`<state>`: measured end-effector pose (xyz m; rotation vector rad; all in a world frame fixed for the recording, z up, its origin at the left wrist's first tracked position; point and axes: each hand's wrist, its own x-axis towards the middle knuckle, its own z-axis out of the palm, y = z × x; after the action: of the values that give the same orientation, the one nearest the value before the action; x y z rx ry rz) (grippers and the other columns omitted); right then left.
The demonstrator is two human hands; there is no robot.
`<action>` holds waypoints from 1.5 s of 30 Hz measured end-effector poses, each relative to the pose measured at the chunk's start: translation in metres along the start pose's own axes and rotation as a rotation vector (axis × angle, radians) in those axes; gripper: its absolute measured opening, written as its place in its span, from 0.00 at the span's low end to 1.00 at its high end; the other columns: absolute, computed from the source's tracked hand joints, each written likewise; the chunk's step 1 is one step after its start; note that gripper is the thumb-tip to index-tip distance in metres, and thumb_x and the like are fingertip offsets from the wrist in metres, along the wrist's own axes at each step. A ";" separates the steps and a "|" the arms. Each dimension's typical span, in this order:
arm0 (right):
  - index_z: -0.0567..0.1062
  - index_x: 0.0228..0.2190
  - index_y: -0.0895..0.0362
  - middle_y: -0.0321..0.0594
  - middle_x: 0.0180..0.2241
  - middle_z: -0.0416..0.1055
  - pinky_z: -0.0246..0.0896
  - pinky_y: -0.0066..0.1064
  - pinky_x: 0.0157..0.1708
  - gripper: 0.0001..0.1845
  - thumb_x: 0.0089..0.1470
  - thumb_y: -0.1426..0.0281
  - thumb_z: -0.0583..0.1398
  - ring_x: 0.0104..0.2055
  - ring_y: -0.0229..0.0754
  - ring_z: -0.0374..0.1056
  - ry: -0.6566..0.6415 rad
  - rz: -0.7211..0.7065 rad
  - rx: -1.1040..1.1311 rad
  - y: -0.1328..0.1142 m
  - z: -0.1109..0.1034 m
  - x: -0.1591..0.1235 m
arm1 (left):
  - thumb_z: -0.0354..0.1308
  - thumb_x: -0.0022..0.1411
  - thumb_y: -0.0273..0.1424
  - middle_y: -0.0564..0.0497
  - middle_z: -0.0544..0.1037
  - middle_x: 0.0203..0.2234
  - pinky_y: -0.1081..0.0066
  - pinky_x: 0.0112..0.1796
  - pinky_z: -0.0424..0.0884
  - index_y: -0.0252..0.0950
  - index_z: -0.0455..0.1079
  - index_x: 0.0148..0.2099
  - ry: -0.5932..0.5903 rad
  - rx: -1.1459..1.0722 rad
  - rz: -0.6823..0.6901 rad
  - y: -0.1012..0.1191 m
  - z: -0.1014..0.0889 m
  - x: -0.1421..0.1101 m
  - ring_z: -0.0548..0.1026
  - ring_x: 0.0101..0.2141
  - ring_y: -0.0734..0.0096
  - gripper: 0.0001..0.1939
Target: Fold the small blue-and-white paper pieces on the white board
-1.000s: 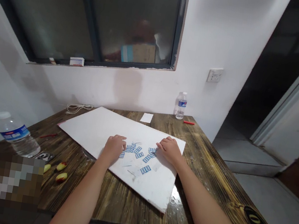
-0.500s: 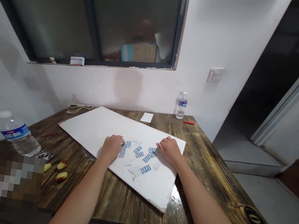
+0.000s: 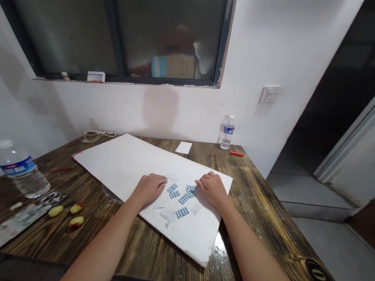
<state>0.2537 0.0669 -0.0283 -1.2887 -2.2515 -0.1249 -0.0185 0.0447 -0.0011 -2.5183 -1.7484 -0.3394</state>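
Blue pieces point(image 3: 174, 194) lay between the left hand point(image 3: 150, 189) and right hand point(image 3: 211, 187), both half curled, hold hidden; handling seemed to need gentle fingers next.

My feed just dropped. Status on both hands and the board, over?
Left hand at white board, beside blue marks. Right hand beside them too; grips unclear. Large bottle, fruit off board, apart from hands.

We had room over the white board point(image 3: 116, 157) at far left; our left hand point(image 3: 149, 189) and right hand point(image 3: 212, 188) hemmed its blue pieces point(image 3: 174, 194), while a large bottle point(image 3: 20, 168) blocked near left.
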 end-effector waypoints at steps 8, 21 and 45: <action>0.77 0.26 0.57 0.41 0.31 0.76 0.45 0.34 0.39 0.19 0.63 0.63 0.54 0.39 0.42 0.63 -0.002 0.008 -0.002 -0.002 -0.001 0.000 | 0.48 0.65 0.40 0.47 0.73 0.53 0.59 0.51 0.61 0.42 0.69 0.54 0.055 0.004 -0.022 0.007 0.008 0.002 0.68 0.53 0.59 0.19; 0.75 0.27 0.57 0.40 0.30 0.74 0.48 0.31 0.37 0.07 0.56 0.69 0.60 0.37 0.42 0.63 0.054 0.079 0.026 -0.002 0.001 0.000 | 0.38 0.68 0.48 0.52 0.58 0.64 0.52 0.60 0.50 0.47 0.58 0.64 -0.128 -0.096 0.149 0.010 0.019 0.004 0.53 0.64 0.60 0.27; 0.64 0.17 0.55 0.29 0.11 0.55 0.42 0.26 0.16 0.25 0.52 0.49 0.56 0.14 0.31 0.48 -0.223 0.324 1.387 -0.150 -0.097 -0.019 | 0.41 0.69 0.41 0.46 0.63 0.61 0.55 0.58 0.56 0.41 0.61 0.61 -0.010 -0.090 0.061 0.002 0.026 0.005 0.57 0.62 0.59 0.23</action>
<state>0.1768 -0.0608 0.0716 -0.7911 -1.5321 1.4593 -0.0112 0.0531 -0.0257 -2.6327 -1.6921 -0.4119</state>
